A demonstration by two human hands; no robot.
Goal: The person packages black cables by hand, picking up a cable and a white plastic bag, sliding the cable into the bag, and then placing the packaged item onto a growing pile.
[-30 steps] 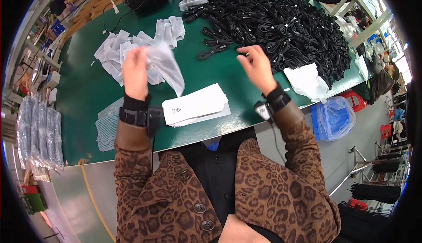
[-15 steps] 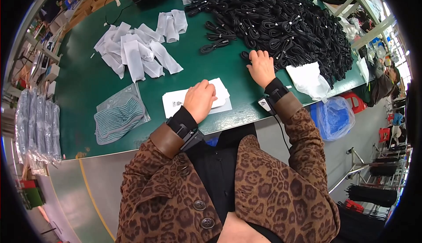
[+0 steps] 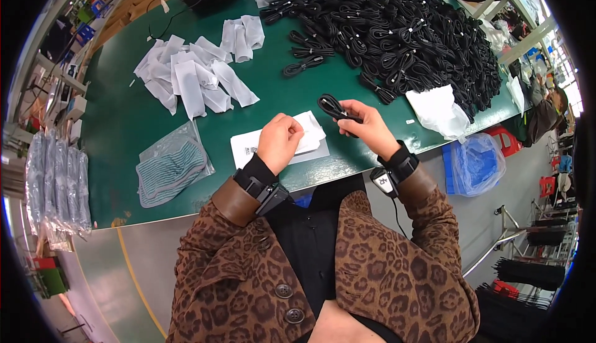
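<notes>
A coiled black cable (image 3: 333,106) is gripped in my right hand (image 3: 370,130), raised just above the table near its front edge. My left hand (image 3: 280,141) rests on a small stack of flat white bags (image 3: 313,133), thumb and fingers pinched together at the top bag. Dark print shows on the stack beside my left wrist. The cable's coil end points up and left, toward the bags. A large heap of similar black cables (image 3: 397,32) covers the far right of the green table (image 3: 261,104).
White filled bags (image 3: 192,82) lie piled at the left. A clear bag with striped teal cloth (image 3: 172,166) sits nearer me. White crumpled plastic (image 3: 439,110) lies at the right edge, above a blue bin (image 3: 475,166) with a clear liner. Wrapped bundles (image 3: 53,178) hang at far left.
My right hand has come back from the edge of the cable heap toward the bags, now with a coiled cable in it. My left hand has stayed at the stack, its fingers drawn tighter.
</notes>
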